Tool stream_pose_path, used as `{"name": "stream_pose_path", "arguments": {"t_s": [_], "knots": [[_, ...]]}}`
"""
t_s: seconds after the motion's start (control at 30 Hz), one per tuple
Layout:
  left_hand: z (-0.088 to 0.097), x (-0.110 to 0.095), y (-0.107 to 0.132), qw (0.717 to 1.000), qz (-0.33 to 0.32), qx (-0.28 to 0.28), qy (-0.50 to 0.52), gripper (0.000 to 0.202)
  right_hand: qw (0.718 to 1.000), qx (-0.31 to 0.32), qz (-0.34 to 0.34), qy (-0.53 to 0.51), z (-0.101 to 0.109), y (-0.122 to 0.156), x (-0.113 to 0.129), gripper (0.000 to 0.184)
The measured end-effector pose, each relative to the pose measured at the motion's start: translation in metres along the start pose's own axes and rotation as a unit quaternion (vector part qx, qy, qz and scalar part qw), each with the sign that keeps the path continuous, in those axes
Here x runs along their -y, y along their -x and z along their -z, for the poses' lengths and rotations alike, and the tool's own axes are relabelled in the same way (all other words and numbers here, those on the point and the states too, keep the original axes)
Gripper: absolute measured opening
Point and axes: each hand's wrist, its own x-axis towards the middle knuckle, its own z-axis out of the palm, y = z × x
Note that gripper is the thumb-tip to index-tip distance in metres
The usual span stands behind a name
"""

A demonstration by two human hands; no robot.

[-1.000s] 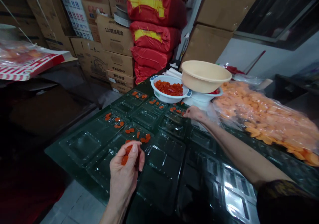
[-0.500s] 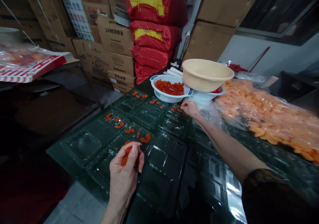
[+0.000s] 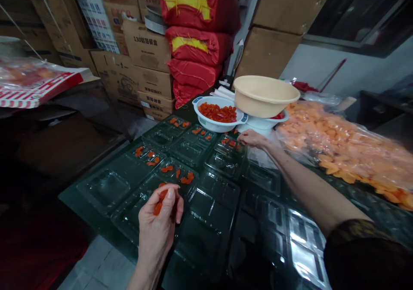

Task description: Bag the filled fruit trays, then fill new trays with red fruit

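Note:
My left hand [image 3: 160, 223] is closed round several orange-red pieces [image 3: 160, 200], pinched between thumb and fingers, above the near clear plastic trays [image 3: 211, 221]. My right hand [image 3: 253, 138] reaches across to a far tray compartment [image 3: 229, 143] holding orange-red pieces; its fingers are curled down there and what they hold is hidden. Just behind it sits a white bowl [image 3: 206, 124] full of the same orange-red pieces [image 3: 218, 112]. Several compartments further left hold a few pieces each [image 3: 167, 168].
A beige basin [image 3: 265, 96] rests on another white bowl at the back. A big clear bag of pale orange slices [image 3: 342, 148] lies at right. Cardboard boxes [image 3: 146, 49] and red sacks [image 3: 196, 44] are stacked behind. The table's left edge drops to the floor.
My right hand has shifted slightly among the far compartments near the white bowl. My left hand stays in place with its pieces.

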Motion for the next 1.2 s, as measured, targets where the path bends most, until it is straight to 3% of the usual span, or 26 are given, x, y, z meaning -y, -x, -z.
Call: {"name": "stream_pose_path", "arguments": {"t_s": [0.13,0.4,0.83,1.07,1.2], "knots": [[-0.002,-0.001,0.001,1.000,0.002,-0.001,0.002,0.018,1.000,0.016,-0.018,0.011,0.005,0.011,0.002,0.012],[0.001,-0.008,0.005,1.000,-0.013,0.001,0.002,0.017,0.996,0.049,-0.060,0.047,0.005,0.019,0.002,0.019],[0.015,-0.020,0.009,0.999,-0.047,-0.008,-0.006,0.015,0.990,-0.109,-0.083,0.036,-0.014,0.024,-0.009,0.027],[0.017,-0.021,0.018,0.999,-0.039,-0.018,-0.015,0.015,0.984,-0.146,-0.079,0.065,-0.037,0.007,-0.017,0.015],[0.019,-0.022,0.017,0.999,-0.039,-0.025,-0.015,0.017,0.981,-0.164,-0.075,0.072,-0.043,0.003,-0.018,0.017]]}}
